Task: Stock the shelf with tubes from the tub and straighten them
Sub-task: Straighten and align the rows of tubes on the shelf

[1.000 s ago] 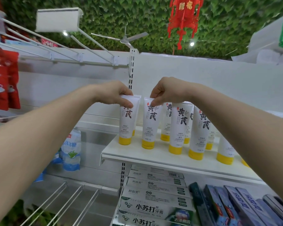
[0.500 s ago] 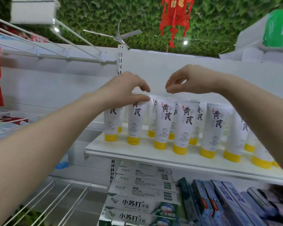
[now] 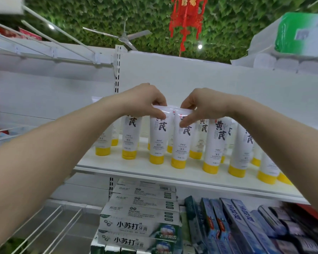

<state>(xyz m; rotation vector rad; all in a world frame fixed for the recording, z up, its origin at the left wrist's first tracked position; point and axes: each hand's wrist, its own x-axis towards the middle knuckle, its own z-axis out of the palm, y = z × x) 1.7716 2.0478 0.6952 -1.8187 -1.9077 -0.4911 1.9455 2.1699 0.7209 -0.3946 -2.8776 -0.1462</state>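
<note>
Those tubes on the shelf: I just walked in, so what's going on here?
A person is straightening white tubes with yellow caps on the shelf. The left hand pinches the top of one tube; the right hand pinches the tube beside it. Both stand cap-down in the front row, touching at the top.

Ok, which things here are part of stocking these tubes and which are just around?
Job: white yellow-capped tubes, white shelf board, left hand, right hand.
Around: boxed toothpaste stack, red hanging lantern, ceiling fan.
</note>
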